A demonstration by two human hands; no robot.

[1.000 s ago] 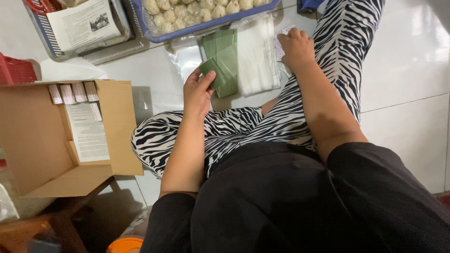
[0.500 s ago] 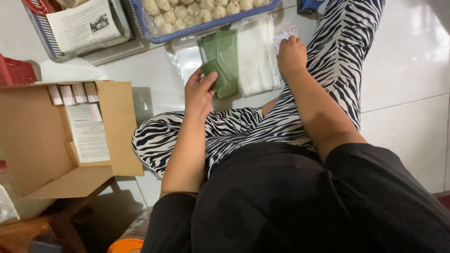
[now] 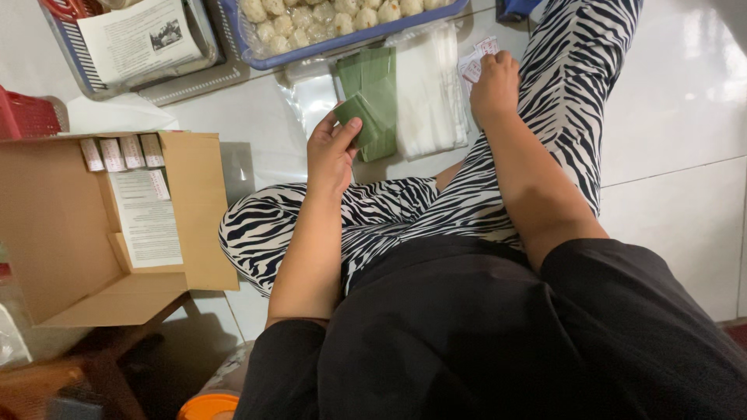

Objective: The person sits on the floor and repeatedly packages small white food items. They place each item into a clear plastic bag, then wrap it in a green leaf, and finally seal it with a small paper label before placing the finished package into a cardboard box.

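I sit on a white tiled floor in zebra-striped trousers. My left hand holds a small folded green leaf packet between thumb and fingers, just above a stack of flat green leaves. My right hand rests fingers-down on small white paper labels with red print, next to a pile of clear plastic bags. A blue tray of several pale round dumplings lies beyond both hands.
An open cardboard box with small cartons and a printed sheet sits at my left on a wooden stand. A wire basket with a printed leaflet is at the far left, a red basket beside it. An orange lid shows below.
My right hand has slid up and left onto the paper labels. My left hand has kept the green packet, barely shifting.
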